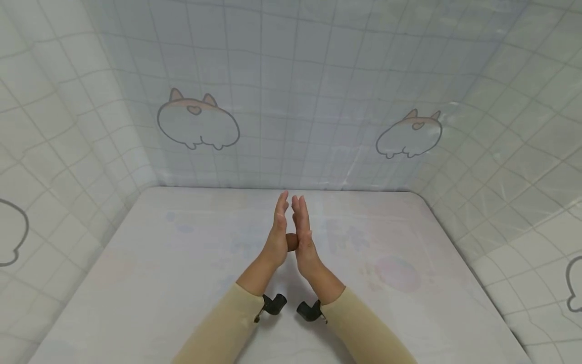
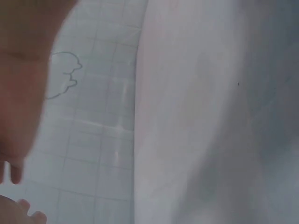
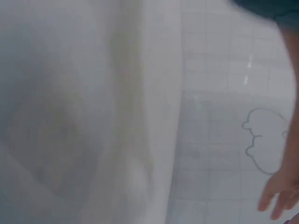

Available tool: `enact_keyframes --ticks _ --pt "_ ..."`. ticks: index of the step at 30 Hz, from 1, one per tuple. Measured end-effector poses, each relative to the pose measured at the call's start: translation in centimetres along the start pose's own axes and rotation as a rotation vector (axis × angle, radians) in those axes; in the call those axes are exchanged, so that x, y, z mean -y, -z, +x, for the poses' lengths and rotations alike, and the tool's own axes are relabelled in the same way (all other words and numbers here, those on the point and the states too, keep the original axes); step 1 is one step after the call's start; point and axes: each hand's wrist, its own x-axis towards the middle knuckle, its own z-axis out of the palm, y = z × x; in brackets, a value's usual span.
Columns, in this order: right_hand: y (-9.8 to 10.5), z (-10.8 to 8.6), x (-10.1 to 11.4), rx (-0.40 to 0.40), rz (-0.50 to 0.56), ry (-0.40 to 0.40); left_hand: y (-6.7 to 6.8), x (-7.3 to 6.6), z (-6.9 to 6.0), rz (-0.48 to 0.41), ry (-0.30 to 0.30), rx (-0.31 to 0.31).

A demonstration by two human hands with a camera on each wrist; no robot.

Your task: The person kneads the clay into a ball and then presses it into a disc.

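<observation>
A small brown lump is pressed between two palms in the head view, above the table. The left hand stands on edge on its left side, fingers nearly straight and pointing away. Facing it, the right hand touches the lump from the right, its fingers also extended. A narrow gap parts the fingertips of the two hands. In the left wrist view part of the left hand shows at the left edge; the right wrist view has fingers at its lower right. Neither wrist view shows the lump.
The pale table has faint coloured prints. Behind it and on both sides hang white sheets with a grid and cartoon animal outlines. A small black device sits at the left wrist, and another black device at the right.
</observation>
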Motion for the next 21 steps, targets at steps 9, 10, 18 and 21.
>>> enact_keyframes --ticks 9,10,18,21 --pt "0.4 0.8 1.2 -0.054 -0.051 0.086 0.0 1.5 -0.2 0.144 -0.027 0.051" --pt "0.6 0.9 1.2 -0.062 -0.055 0.090 0.0 1.6 -0.4 0.163 -0.040 0.060" --pt "1.6 1.3 -0.1 -0.070 -0.137 0.054 -0.5 1.0 -0.9 0.088 -0.112 0.108" --pt "1.4 1.0 -0.7 -0.055 -0.135 0.039 -0.4 0.5 -1.0 0.067 -0.122 0.099"
